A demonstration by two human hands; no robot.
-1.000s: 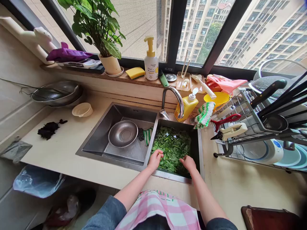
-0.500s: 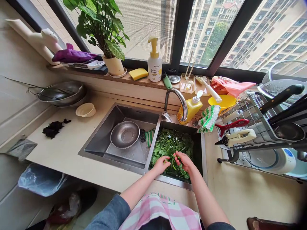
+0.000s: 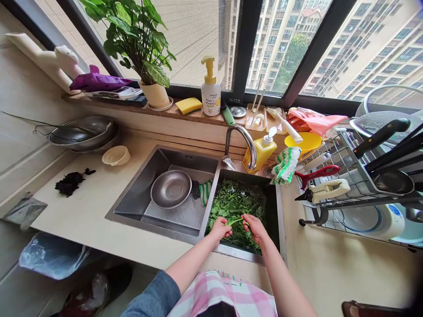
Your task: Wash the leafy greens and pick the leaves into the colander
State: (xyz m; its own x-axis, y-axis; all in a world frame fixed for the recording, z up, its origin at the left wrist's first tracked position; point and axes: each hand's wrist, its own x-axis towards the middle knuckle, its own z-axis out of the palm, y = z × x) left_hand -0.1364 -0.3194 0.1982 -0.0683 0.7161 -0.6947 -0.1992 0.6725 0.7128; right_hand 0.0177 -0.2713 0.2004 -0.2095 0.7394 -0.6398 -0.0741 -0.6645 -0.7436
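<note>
The right basin of the steel sink [image 3: 279,220] is full of green leafy vegetables [image 3: 238,202] lying in water. My left hand [image 3: 220,229] and my right hand [image 3: 254,227] are over the near part of that basin, close together. Both pinch the ends of one green stem [image 3: 236,221] that spans between their fingers. The faucet [image 3: 243,143] arches over the basin's far edge. In the left basin lies a round metal strainer bowl [image 3: 171,188] beside a dark scrubber and a striped cloth [image 3: 205,190].
A yellow soap bottle [image 3: 261,152] and green-white cloth [image 3: 286,164] sit by the faucet. A dish rack [image 3: 357,185] with knives and a peeler stands right. On the left counter are a metal basin [image 3: 82,131], a small cream bowl [image 3: 115,155] and dark scraps [image 3: 70,182]. The sill carries a potted plant [image 3: 153,92].
My hands came together from apart over the greens and lifted one stem, now stretched between them. The view shifted slightly.
</note>
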